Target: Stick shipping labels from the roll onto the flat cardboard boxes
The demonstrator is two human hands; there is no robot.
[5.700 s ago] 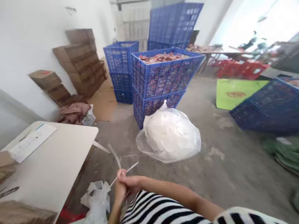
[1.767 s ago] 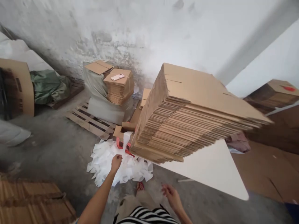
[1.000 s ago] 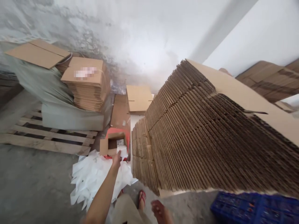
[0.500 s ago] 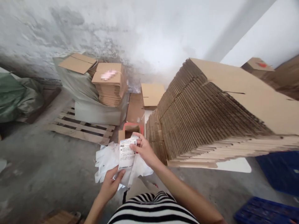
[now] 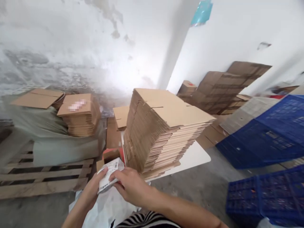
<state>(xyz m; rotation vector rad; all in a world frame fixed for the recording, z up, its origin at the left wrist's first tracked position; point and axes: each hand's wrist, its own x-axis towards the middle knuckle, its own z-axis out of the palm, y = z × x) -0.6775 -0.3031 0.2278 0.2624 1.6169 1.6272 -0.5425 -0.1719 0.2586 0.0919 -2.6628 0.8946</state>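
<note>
White printed labels (image 5: 109,174) with black text and a barcode sit between my hands at the lower left of the head view. They look like a folded sheet or thin stack; how many layers, I cannot tell. My left hand (image 5: 93,186) grips the left edge, thumb on top. From the right, my right hand (image 5: 131,185) holds the other side, its thumb and fingers closed at the edge. Just beyond is a small open cardboard box (image 5: 112,155) with something red beside it. Crumpled white paper (image 5: 104,207) hangs below my hands.
A tall stack of flattened cartons (image 5: 152,136) rises on a white board (image 5: 199,158) at my right. Blue crates (image 5: 258,142) stand farther right. A wooden pallet (image 5: 47,177) and bundled cartons (image 5: 79,118) are at the left, with taped boxes (image 5: 218,88) by the wall.
My view has swung right, bringing in the blue crates and taped boxes. My hands have drawn closer together, and the label sheet that hung open now looks tilted and compact.
</note>
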